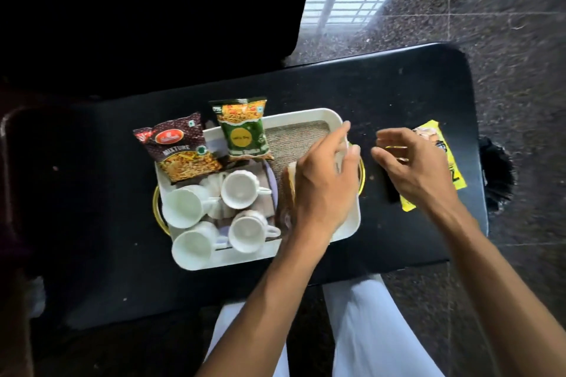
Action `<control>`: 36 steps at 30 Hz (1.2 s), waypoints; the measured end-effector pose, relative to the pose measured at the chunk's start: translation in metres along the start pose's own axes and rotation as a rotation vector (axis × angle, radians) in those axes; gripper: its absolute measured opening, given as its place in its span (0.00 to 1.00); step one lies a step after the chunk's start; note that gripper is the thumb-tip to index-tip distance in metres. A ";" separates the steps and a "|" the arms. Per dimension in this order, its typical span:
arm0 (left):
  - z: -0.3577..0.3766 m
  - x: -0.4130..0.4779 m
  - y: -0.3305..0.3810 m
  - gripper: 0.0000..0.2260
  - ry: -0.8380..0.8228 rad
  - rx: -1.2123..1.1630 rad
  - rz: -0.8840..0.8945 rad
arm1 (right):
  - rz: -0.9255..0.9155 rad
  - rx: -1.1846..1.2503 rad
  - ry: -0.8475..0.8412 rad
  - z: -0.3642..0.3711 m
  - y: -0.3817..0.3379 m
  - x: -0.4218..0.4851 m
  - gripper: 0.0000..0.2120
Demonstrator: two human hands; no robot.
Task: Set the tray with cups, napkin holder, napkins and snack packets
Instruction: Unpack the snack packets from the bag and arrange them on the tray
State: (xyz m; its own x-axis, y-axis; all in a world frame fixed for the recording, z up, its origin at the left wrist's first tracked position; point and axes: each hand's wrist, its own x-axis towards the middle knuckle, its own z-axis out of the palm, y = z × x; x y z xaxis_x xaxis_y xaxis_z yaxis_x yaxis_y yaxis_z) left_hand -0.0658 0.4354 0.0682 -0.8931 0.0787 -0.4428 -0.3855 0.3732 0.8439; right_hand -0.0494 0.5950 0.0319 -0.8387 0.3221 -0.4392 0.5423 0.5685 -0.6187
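A white tray [232,261] lies on the black table [382,95]. Several white cups [240,190] stand at its left end. A brown mixture packet [180,147] and a green snack packet [245,131] rest across its far rim. My left hand [321,187] is over the tray's right part, above a wooden napkin holder [289,184], and its fingertips pinch something white, seemingly napkins [342,159]. My right hand [410,162] hovers to the right of the tray with fingers loosely curled and holding nothing. It partly covers a yellow snack packet [450,168].
A small black object [392,193] lies on the table under my right hand. The table's right edge is close to the yellow packet, with dark stone floor [505,40] beyond. A dark seat or chair fills the far left.
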 end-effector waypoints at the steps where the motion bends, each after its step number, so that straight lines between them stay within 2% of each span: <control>1: 0.016 0.000 0.004 0.18 -0.028 -0.003 0.001 | 0.011 -0.027 0.009 -0.009 0.013 0.000 0.12; 4: 0.061 0.004 0.005 0.19 -0.135 0.010 -0.043 | 0.017 -0.114 0.053 -0.035 0.051 0.000 0.13; 7: 0.096 0.011 -0.005 0.20 -0.226 0.159 -0.054 | 0.068 -0.324 0.083 -0.056 0.084 0.005 0.21; 10: 0.118 0.016 -0.013 0.21 -0.263 0.272 -0.046 | 0.198 -0.436 -0.045 -0.069 0.106 0.015 0.26; 13: 0.128 0.019 -0.018 0.22 -0.273 0.353 -0.055 | 0.274 -0.440 -0.164 -0.072 0.113 0.021 0.28; 16: 0.131 0.019 -0.020 0.22 -0.275 0.408 -0.052 | 0.274 -0.395 -0.175 -0.073 0.113 0.024 0.29; 19: 0.130 0.020 -0.021 0.22 -0.281 0.455 -0.049 | 0.236 -0.357 -0.138 -0.074 0.110 0.028 0.24; 23: 0.122 0.028 -0.017 0.28 -0.306 0.500 -0.038 | 0.143 -0.181 -0.052 -0.081 0.091 0.030 0.12; 25: 0.114 0.034 -0.008 0.31 -0.268 0.513 0.003 | 0.053 -0.121 -0.038 -0.085 0.075 0.030 0.10; 28: 0.090 0.043 0.011 0.37 -0.186 0.542 0.230 | -0.181 -0.178 -0.033 -0.088 0.048 0.030 0.11; 30: 0.067 0.051 0.023 0.39 -0.205 0.631 0.395 | -0.351 -0.246 -0.042 -0.089 0.026 0.030 0.11; 33: 0.030 0.063 0.036 0.36 -0.311 0.747 0.509 | -0.537 -0.239 -0.069 -0.088 -0.010 0.029 0.12; 36: -0.006 0.069 0.041 0.22 -0.285 0.761 0.549 | -0.689 -0.185 -0.042 -0.078 -0.042 0.026 0.12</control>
State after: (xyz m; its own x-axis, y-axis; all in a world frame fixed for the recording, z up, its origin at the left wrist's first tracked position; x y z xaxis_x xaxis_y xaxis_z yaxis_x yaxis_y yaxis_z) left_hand -0.1445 0.4509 0.0745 -0.7756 0.6026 -0.1882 0.4084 0.7062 0.5783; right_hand -0.0980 0.6380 0.0975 -0.9829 -0.1838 -0.0148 -0.1310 0.7527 -0.6452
